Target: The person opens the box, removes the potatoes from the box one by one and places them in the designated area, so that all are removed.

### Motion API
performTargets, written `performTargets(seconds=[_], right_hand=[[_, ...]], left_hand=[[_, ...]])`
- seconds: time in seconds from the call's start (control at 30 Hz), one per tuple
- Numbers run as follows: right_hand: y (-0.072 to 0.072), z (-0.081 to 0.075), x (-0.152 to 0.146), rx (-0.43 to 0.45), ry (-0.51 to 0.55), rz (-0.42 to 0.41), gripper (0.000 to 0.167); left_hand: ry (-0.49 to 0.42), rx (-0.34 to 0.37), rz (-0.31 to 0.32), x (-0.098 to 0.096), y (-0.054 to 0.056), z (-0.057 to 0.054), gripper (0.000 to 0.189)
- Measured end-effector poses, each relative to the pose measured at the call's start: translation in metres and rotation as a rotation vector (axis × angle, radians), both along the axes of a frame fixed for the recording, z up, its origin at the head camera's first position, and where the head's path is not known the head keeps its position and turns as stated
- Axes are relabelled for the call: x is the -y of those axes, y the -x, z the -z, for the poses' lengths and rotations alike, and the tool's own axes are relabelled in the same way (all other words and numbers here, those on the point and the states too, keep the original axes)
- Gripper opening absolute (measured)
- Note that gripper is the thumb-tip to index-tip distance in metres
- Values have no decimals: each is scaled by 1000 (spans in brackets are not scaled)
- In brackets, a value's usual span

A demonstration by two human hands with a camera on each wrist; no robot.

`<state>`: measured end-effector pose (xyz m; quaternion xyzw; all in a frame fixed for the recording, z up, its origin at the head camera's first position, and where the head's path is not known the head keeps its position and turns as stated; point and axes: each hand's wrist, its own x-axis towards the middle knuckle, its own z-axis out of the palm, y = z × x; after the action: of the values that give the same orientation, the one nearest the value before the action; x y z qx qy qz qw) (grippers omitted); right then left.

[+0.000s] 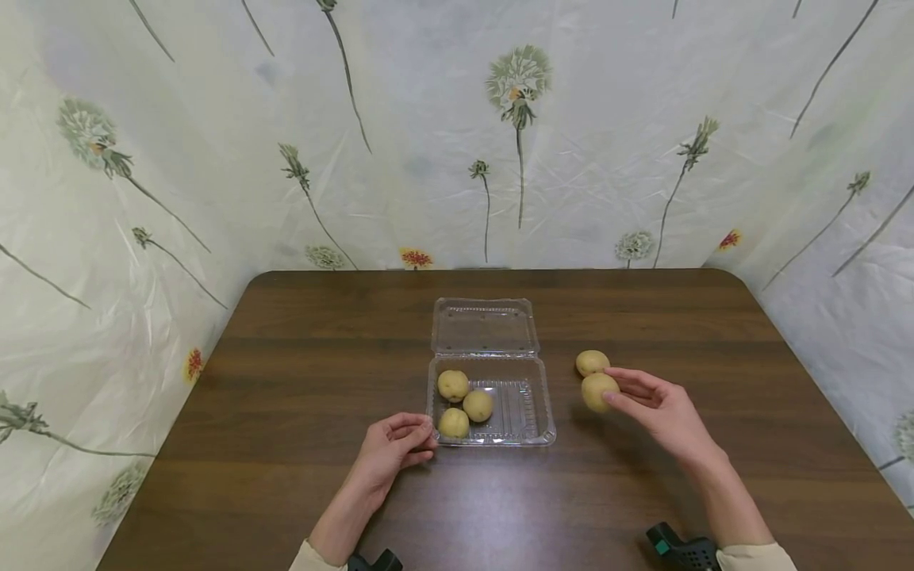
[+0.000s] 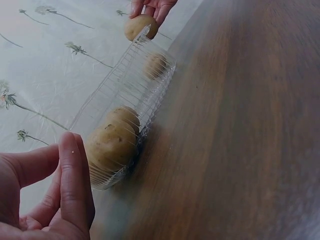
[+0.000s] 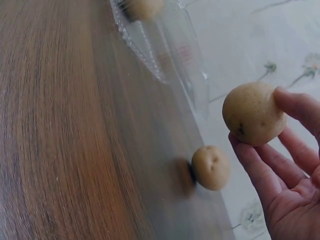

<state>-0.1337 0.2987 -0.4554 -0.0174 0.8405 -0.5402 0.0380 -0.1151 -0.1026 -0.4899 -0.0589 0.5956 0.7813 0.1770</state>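
Observation:
A clear plastic clamshell container (image 1: pixel 517 408) lies on the table with its lid (image 1: pixel 484 329) folded back. Inside, toward the left, are three potatoes, one of them the front potato (image 1: pixel 454 423). My left hand (image 1: pixel 400 446) pinches the container's front left corner between thumb and fingers; the left wrist view shows this hand (image 2: pixel 55 192) close up. To the container's right, my right hand (image 1: pixel 667 412) grips a potato (image 1: pixel 598 392) above the table by its fingertips. Just behind it another potato (image 1: pixel 592 362) rests on the wood, also visible below the held potato (image 3: pixel 254 114) in the right wrist view.
The brown wooden table (image 1: pixel 321 341) has rounded far corners. Pale sheeting (image 1: pixel 428 159) with a dandelion print hangs behind it and along both sides. Black wrist devices, such as the right one (image 1: pixel 685 549), sit near the sleeves.

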Motion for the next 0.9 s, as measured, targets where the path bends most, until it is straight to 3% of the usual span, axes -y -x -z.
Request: performTargets(seconds=[0.9], right_hand=[[1,-1,-13,18,16,33,50]], left_hand=[[-4,-5,3,1,1,1,32]])
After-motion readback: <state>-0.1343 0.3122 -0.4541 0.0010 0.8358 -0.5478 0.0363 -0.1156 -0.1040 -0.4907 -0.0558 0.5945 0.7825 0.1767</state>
